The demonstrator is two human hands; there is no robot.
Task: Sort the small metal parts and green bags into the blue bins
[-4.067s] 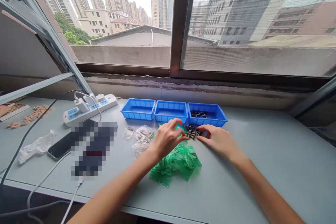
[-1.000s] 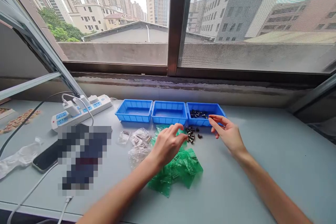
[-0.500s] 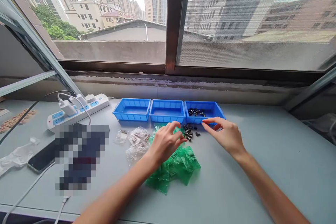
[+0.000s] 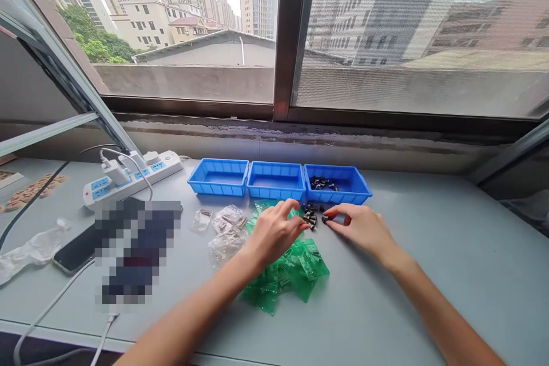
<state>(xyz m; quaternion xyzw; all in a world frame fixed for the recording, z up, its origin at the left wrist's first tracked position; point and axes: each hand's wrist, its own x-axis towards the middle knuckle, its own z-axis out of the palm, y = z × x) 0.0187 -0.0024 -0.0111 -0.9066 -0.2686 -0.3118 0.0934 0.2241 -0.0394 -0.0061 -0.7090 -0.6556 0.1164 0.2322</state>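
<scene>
A small heap of dark metal parts (image 4: 310, 213) lies on the grey table just in front of three blue trays. My right hand (image 4: 362, 228) rests on the table to the right of the heap, thumb and forefinger pinched on one dark part at its edge. My left hand (image 4: 274, 233) hovers over a pile of small green bags (image 4: 291, 271), fingers curled, fingertips near the heap's left side. The right blue tray (image 4: 358, 183) holds several of the same dark parts. The middle tray (image 4: 275, 180) and the left tray (image 4: 218, 176) look bare.
Small clear plastic bags (image 4: 225, 227) lie left of the green ones. Further left are a blurred dark object, a phone (image 4: 75, 248), a white power strip (image 4: 132, 176) with plugs and cables, and crumpled clear plastic (image 4: 30, 253). A window sill runs behind the trays.
My right hand has come down from the right tray's front rim to the table and pinched a part at the heap's edge. My left hand has stayed over the green bags.
</scene>
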